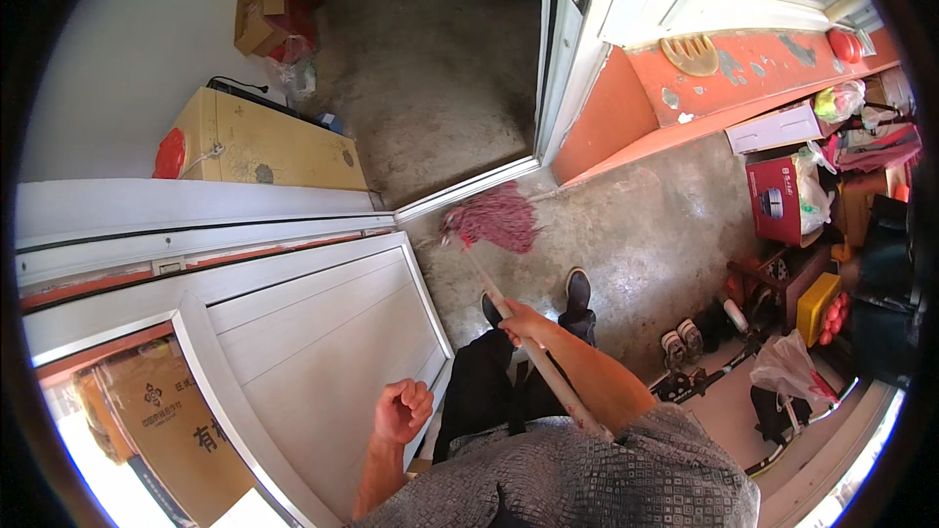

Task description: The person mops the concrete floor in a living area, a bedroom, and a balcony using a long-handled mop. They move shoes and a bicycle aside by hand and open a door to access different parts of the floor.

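My right hand [524,323] is wrapped around the pale handle of a string mop, its upper end reaching back to my shirt. The mop's dark red strands [495,220] are spread on the concrete floor [638,213], just before the white door sill [469,189]. My left hand [403,411] hangs beside the white door panel [323,330], curled into a loose fist with nothing visible in it. Both my shoes [578,290] are on the floor near the handle, the left one partly hidden.
The door leaf stands open on the left. Beyond the sill are a yellowish cabinet [271,139] and an open cardboard box [260,15]. To the right, an orange ledge [733,81] bears a comb-shaped object [689,55]. Sneakers [682,345], a red box [774,202] and bags line that side.
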### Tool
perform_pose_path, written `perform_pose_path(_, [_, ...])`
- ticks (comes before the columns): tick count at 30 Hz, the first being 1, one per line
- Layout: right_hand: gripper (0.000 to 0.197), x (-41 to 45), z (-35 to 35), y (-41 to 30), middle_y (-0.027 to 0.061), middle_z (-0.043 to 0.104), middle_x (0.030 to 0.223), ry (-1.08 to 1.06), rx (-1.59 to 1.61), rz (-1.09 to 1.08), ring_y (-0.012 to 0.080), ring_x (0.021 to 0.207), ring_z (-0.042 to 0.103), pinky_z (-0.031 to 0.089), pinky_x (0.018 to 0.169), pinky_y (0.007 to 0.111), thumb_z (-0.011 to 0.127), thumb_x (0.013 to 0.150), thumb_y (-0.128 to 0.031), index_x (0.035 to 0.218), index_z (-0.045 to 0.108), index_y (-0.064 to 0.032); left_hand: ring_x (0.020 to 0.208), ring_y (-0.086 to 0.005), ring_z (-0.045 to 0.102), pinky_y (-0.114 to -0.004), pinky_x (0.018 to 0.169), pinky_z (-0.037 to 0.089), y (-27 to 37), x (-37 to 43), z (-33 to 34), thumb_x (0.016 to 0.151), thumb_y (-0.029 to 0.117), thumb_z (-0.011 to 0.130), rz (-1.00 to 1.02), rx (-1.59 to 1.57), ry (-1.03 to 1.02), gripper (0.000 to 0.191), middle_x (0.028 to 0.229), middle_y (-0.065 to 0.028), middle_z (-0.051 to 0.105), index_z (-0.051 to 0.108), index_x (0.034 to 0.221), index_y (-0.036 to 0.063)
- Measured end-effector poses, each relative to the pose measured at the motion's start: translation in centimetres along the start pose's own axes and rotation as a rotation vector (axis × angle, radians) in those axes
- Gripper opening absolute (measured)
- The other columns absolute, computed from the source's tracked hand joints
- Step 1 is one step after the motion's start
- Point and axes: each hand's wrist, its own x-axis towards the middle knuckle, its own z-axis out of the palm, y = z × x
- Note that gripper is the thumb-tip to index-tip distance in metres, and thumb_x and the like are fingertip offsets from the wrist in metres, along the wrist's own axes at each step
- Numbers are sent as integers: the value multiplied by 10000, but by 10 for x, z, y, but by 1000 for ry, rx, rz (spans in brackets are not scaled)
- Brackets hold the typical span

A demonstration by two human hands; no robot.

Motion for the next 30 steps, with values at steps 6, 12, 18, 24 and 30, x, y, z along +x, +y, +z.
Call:
perform_pose_path(6, [532,14,28,36,92,515,676,-108,-559,-16,182,482,527,413,359,316,558,793,-39,1296,423,-148,544,-130,351,-236,386,296,-5,-4,3,915,231,481,-7,-53,34,270,647,-11,364,397,687,114])
perform_pose_path(12, [324,-21,21,78,137,557,669,-22,-378,110,232,492,552,425,389,359,499,819,-6,1135,527,-72,470,-107,278,-227,325,247,11,4,6,932,234,452,-45,30,43,321,586,20,307,340,644,147])
perform_pose_path(18, [495,-44,-16,101,96,526,627,52,-161,29,195,457,551,460,401,331,578,779,-22,1253,459,-98,415,-79,206,-205,282,193,29,12,16,979,236,403,18,183,200,403,535,39,246,286,599,165])
perform_pose_path(24, [390,-56,-32,74,81,547,634,89,-36,-104,174,455,545,463,384,327,609,783,-43,1155,493,-57,429,-85,223,-204,296,185,41,1,31,999,292,440,125,210,209,414,554,38,265,309,629,161])
perform_pose_path(30, [550,-99,-85,78,45,494,563,270,-15,-234,149,412,504,410,344,313,598,835,-23,1351,428,-105,510,-92,286,-212,394,254,30,15,51,1017,278,434,-2,249,182,309,616,31,315,415,747,130])
